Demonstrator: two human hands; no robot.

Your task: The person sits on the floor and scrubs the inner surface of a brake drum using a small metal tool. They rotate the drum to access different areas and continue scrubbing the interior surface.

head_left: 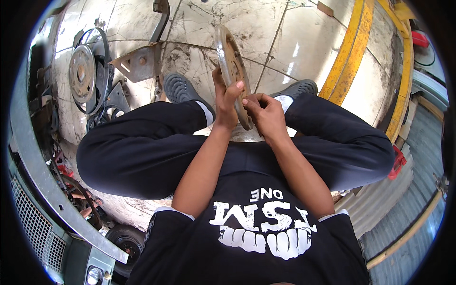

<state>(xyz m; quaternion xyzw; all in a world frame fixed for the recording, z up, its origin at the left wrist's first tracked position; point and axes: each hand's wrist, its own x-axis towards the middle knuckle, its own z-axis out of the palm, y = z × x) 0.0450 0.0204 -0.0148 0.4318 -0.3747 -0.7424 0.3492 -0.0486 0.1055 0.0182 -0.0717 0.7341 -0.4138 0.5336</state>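
A worn, round metal disc (225, 56) stands nearly on edge between my knees, its thin side toward me. My left hand (227, 105) is closed on its left side, with the thumb pressed near the rim. Against the lower right side of the disc, my right hand (270, 115) is closed with curled, pinching fingertips. Whether those fingertips grip the disc itself or some small part on it is hidden. The disc's right face shows only as a narrow strip with raised parts.
To the left lie a rusty round plate (75, 71) among black loops and a metal bracket (137, 64). A yellow metal frame (346, 57) runs along the right, with a red object (398, 164) near my knee. A tyre (116, 237) is at lower left.
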